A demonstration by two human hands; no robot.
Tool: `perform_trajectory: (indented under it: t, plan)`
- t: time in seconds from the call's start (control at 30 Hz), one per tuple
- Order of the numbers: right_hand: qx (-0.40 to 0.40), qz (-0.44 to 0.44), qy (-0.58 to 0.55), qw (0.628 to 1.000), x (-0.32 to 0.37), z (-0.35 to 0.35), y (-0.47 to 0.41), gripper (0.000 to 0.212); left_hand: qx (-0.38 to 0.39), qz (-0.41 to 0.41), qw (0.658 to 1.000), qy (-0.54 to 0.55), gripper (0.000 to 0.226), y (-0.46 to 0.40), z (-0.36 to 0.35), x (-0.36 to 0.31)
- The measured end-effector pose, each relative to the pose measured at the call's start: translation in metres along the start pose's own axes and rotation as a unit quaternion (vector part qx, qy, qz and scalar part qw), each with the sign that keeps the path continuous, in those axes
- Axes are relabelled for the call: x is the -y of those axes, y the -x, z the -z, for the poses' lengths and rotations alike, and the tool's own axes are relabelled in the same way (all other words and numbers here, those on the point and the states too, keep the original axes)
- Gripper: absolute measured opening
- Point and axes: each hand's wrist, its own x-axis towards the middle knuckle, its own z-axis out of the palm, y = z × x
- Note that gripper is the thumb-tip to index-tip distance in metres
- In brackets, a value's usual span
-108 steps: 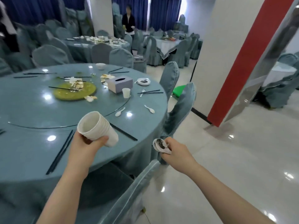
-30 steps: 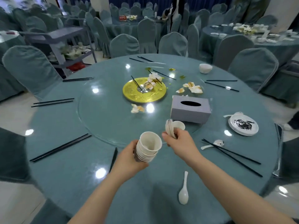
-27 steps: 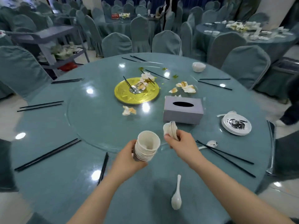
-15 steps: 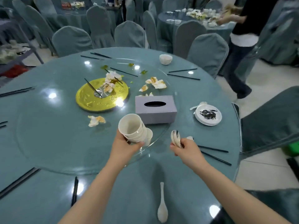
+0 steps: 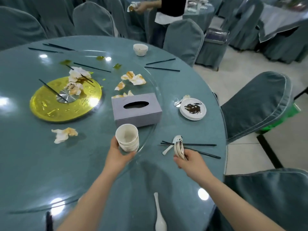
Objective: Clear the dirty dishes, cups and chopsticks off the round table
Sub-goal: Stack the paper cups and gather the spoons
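Both bare forearms reach forward, the left hand (image 5: 118, 156) curled in a grip and the right hand (image 5: 188, 160) pinching closed.

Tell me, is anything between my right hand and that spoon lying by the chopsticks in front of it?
Nothing visible blocks it. The right hand, already gripping a stack of spoons, is just short of the spoon. The spoon lies against a pair of chopsticks, so lifting it may nudge them.

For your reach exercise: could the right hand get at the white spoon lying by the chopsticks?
Probably yes: the right hand hovers right beside that spoon, nothing between, though it already holds stacked spoons.
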Motion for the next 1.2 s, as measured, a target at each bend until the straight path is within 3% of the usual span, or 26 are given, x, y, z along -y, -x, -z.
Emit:
perform_trajectory:
  t: [0.1, 0.37, 0.63, 0.9, 1.07, 1.2]
  plan:
    - [-0.007, -0.016, 0.003, 1.0, -0.009, 0.003, 0.002, 0.016, 0.032, 0.005, 0.999, -0.031, 0.08, -0.002, -0.004, 0.005]
    - [-0.023, -0.046, -0.014, 0.999, -0.022, 0.019, 0.019, 0.012, -0.029, 0.027, 0.999, -0.001, 0.053, 0.018, -0.022, -0.004]
    - [0.003, -0.046, 0.005, 0.999, -0.034, 0.046, 0.04, 0.01, -0.001, 0.017, 1.0, 0.019, 0.051, 0.063, -0.053, -0.009]
    - [0.0, -0.049, 0.048, 0.998, -0.038, 0.069, 0.022, 0.009, 0.029, -0.01, 0.999, 0.016, 0.051, 0.054, -0.066, -0.028]
    - [-0.03, -0.09, 0.026, 0.995, -0.039, 0.056, -0.001, 0.007, 0.027, -0.012, 0.999, 0.013, 0.05, 0.041, -0.055, -0.031]
    - [0.008, -0.073, 0.101, 0.992, -0.037, 0.019, -0.013, 0.018, -0.001, 0.003, 1.0, 0.018, 0.052, 0.038, -0.029, -0.021]
